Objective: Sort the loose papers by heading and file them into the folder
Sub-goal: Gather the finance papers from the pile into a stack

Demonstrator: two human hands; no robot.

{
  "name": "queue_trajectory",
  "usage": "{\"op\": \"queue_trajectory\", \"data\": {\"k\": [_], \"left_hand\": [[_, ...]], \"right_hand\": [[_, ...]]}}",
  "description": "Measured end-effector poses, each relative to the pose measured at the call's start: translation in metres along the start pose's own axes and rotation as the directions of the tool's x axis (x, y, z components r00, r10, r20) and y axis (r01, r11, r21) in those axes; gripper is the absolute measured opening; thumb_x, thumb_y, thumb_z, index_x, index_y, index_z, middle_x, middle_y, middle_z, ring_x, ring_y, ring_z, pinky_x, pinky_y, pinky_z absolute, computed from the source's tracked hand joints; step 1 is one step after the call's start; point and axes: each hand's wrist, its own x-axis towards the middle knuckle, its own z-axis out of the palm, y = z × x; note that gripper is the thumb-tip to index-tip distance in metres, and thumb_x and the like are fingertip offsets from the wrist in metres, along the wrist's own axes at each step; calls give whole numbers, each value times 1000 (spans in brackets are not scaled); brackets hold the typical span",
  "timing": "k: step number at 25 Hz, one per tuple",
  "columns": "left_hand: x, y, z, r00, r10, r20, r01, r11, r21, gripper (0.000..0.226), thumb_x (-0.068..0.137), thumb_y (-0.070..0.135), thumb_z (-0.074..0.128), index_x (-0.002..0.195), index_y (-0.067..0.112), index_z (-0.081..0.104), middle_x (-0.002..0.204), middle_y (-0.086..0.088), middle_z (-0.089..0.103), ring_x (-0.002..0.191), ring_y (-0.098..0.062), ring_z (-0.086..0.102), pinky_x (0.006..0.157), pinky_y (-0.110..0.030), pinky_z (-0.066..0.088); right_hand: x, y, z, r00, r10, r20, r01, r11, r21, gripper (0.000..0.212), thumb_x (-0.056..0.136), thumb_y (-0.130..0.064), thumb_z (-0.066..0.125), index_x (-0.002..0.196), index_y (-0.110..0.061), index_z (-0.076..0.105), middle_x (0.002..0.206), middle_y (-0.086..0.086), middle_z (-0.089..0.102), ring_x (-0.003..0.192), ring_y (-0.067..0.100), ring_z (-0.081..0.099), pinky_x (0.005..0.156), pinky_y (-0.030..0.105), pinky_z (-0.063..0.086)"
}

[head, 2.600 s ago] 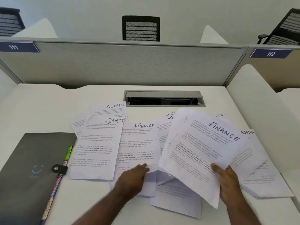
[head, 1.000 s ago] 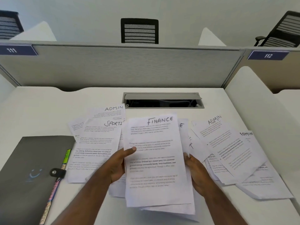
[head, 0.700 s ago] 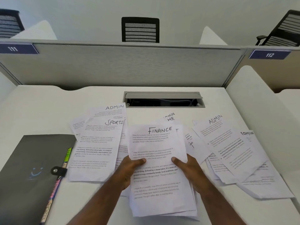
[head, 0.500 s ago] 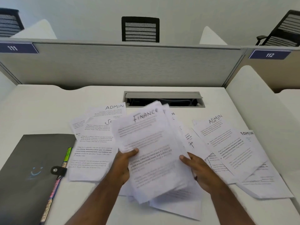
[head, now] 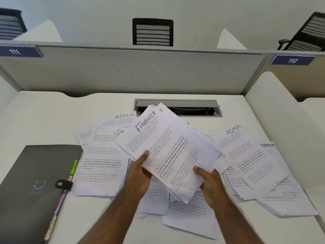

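Left hand [head: 139, 175]: I pinch the FINANCE stack [head: 168, 152] at its left edge, thumb on top, to keep same-heading sheets together.
Right hand [head: 210, 184]: fingers curled under the lower right corner, supporting it above the desk [head: 44, 117].
Folder [head: 33, 187]: closed at my left, beside the Sports sheet [head: 103, 155]; filing comes later, I think.

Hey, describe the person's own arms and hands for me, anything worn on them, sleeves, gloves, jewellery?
Both forearms are bare as far as the frame shows: no sleeves in view. The left hand and right hand wear no gloves, and no rings, watch or wristbands are visible.
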Motion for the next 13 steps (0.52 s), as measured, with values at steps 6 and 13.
{"op": "queue_trajectory", "data": {"k": [6, 13], "left_hand": [[27, 88, -43, 980, -73, 184, -26, 874, 485, 69, 76, 34, 76, 138, 13, 54, 126, -12, 68, 93, -23, 69, 75, -34, 58], [27, 79, -17, 904, 56, 424, -317, 753, 577, 49, 66, 18, 86, 113, 19, 70, 115, -16, 72, 108, -34, 69, 88, -48, 57]], "right_hand": [[0, -40, -40, 982, -187, 40, 191, 971, -147, 40, 82, 7, 66, 104, -25, 76, 110, 5, 76, 98, 22, 73, 72, 33, 61], [-1, -48, -27, 959, -243, 147, 279, 904, -323, 39, 75, -1, 77, 100, -30, 72, 97, 0, 75, 97, 23, 70, 81, 44, 60]]}}
